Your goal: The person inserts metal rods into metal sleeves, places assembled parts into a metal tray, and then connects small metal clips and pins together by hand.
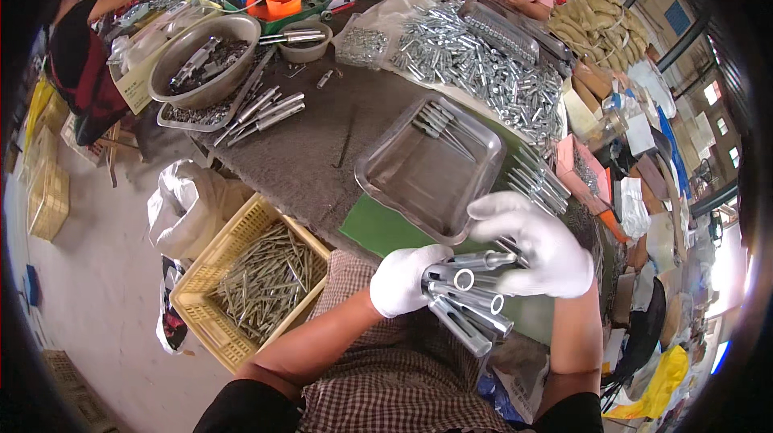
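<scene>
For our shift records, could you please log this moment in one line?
left grip: holding metal tubes; right grip: near tubes' ends, contact unclear; tray: metal rods inside

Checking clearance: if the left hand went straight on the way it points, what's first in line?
Likely the gloved right hand, with the left hand's silvery metal tubes leading; exact depth is unclear.

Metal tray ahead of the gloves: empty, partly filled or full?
Partly filled: the metal tray holds several rods at its far end, bare bottom nearer.
</scene>
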A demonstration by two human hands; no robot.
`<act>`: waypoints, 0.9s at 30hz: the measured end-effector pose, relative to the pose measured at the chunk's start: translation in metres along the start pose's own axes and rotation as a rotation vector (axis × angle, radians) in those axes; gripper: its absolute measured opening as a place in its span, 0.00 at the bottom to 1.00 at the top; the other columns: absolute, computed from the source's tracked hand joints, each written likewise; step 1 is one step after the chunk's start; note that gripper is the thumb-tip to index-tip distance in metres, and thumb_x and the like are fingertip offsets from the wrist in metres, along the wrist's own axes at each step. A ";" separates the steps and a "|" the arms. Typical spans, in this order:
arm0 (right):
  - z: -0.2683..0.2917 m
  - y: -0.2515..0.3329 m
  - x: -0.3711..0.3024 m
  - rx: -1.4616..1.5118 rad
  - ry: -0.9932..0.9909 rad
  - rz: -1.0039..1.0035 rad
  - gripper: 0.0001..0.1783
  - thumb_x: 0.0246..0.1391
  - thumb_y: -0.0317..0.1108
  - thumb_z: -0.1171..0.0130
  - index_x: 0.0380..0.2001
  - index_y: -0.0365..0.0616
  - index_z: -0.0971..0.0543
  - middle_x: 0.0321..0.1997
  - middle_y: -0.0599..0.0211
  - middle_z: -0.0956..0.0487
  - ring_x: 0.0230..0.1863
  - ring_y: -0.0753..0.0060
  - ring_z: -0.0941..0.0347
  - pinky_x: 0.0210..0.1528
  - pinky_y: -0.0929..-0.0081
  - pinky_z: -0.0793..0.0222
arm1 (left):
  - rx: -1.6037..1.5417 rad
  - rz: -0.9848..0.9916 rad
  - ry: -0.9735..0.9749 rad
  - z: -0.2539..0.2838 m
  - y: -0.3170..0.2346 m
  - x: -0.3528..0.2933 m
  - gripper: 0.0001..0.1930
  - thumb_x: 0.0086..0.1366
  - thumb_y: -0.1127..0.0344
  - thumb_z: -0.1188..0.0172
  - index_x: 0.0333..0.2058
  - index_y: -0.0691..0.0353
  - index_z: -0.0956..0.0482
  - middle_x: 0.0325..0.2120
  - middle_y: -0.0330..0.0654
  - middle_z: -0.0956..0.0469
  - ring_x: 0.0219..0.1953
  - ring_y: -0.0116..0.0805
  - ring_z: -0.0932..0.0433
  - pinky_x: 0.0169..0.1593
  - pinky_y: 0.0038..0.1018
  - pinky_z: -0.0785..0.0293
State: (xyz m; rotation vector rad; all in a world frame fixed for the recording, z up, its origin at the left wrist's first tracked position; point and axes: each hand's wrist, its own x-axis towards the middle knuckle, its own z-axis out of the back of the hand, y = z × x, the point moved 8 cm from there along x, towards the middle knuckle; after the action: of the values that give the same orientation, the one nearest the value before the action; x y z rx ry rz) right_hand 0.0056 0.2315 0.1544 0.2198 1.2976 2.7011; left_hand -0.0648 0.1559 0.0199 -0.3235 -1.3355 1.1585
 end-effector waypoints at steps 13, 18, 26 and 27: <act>0.012 -0.162 0.123 -0.884 -0.241 -0.358 0.14 0.48 0.37 0.39 0.40 0.48 0.22 0.40 0.57 0.22 0.43 0.55 0.26 0.46 0.62 0.31 | -0.182 0.133 -0.082 0.009 0.003 -0.001 0.25 0.44 0.70 0.31 0.43 0.63 0.27 0.34 0.46 0.24 0.36 0.43 0.23 0.40 0.32 0.27; 0.011 -0.170 0.122 -0.835 -0.263 -0.431 0.11 0.49 0.36 0.42 0.36 0.46 0.23 0.39 0.54 0.22 0.42 0.52 0.25 0.45 0.59 0.29 | -0.423 0.283 -0.158 -0.010 0.038 -0.021 0.31 0.44 0.68 0.30 0.49 0.61 0.32 0.36 0.48 0.23 0.36 0.49 0.21 0.41 0.35 0.25; 0.044 -0.123 0.080 -0.428 -0.463 -0.218 0.19 0.52 0.33 0.43 0.49 0.44 0.26 0.36 0.61 0.22 0.34 0.65 0.24 0.39 0.71 0.28 | -0.227 0.217 -0.216 -0.012 0.032 -0.015 0.20 0.66 0.46 0.55 0.39 0.58 0.29 0.32 0.41 0.27 0.36 0.34 0.25 0.41 0.31 0.26; 0.052 -0.109 0.064 -0.236 -0.559 -0.141 0.19 0.53 0.32 0.44 0.50 0.44 0.26 0.35 0.62 0.22 0.32 0.68 0.24 0.36 0.73 0.27 | -0.277 0.247 -0.173 -0.015 0.037 -0.017 0.18 0.66 0.49 0.53 0.40 0.58 0.31 0.33 0.41 0.27 0.36 0.33 0.26 0.42 0.31 0.26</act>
State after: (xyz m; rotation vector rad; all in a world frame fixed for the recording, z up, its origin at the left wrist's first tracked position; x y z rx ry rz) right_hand -0.0405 0.3502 0.1054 0.7555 0.7937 2.3881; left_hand -0.0659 0.1660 -0.0226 -0.6148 -1.6472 1.2264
